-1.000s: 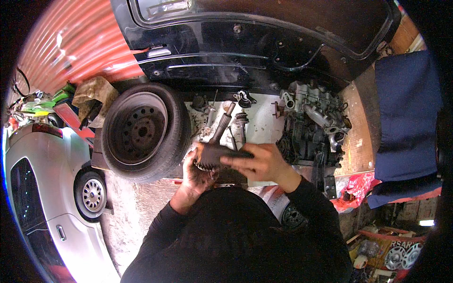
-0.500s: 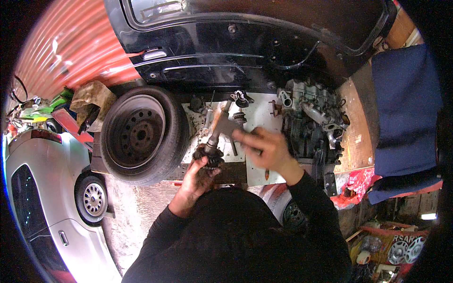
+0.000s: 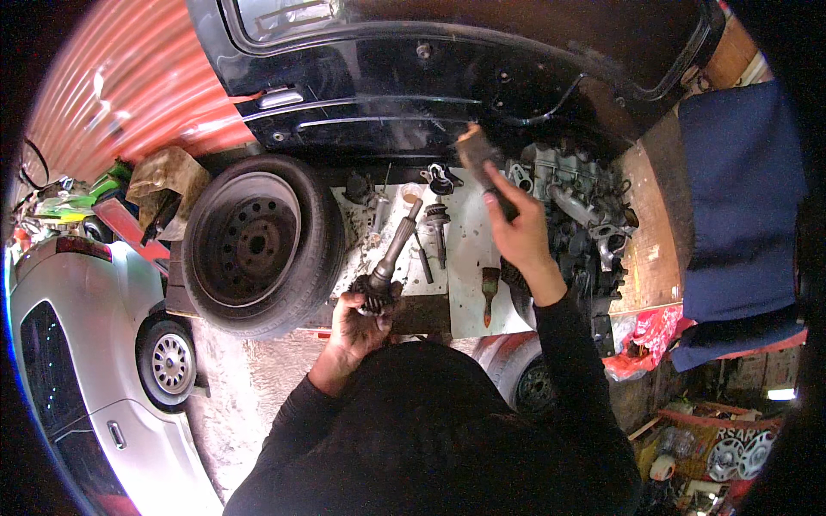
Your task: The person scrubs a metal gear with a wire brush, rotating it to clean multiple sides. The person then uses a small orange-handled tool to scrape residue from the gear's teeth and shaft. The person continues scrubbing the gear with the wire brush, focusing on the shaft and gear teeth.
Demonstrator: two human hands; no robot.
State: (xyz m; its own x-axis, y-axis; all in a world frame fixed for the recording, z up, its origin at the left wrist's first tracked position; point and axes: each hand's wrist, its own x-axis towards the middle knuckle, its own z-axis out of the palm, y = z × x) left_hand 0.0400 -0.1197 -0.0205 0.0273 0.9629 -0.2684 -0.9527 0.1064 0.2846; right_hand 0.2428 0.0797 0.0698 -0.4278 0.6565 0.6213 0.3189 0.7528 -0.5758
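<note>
My left hand [image 3: 360, 331] is closed around the toothed end of a splined gear shaft [image 3: 393, 258], whose bare end points up and to the right above the bench. Up and to the right, my right hand [image 3: 520, 232] grips what looks like a wide flat brush [image 3: 482, 159], dark with a light orange end, slightly blurred. The brush is apart from the shaft. Under the shaft's far end is a small round container [image 3: 413, 194]. Beside it lies a second gear shaft [image 3: 439, 236], with a thin dark rod [image 3: 424, 261] nearby.
A wheel with tyre [image 3: 258, 245] stands left of the parts, an engine block [image 3: 564, 215] right. A paintbrush [image 3: 489, 297] lies on the white bench sheet [image 3: 469, 258]. Behind rises a black car panel [image 3: 370, 82]. A silver car [image 3: 112, 361] is at far left, a blue cloth [image 3: 740, 206] at right.
My right hand has lifted the brush off the shaft, up and to the right. My left hand still holds the gear shaft, nearly in place.
</note>
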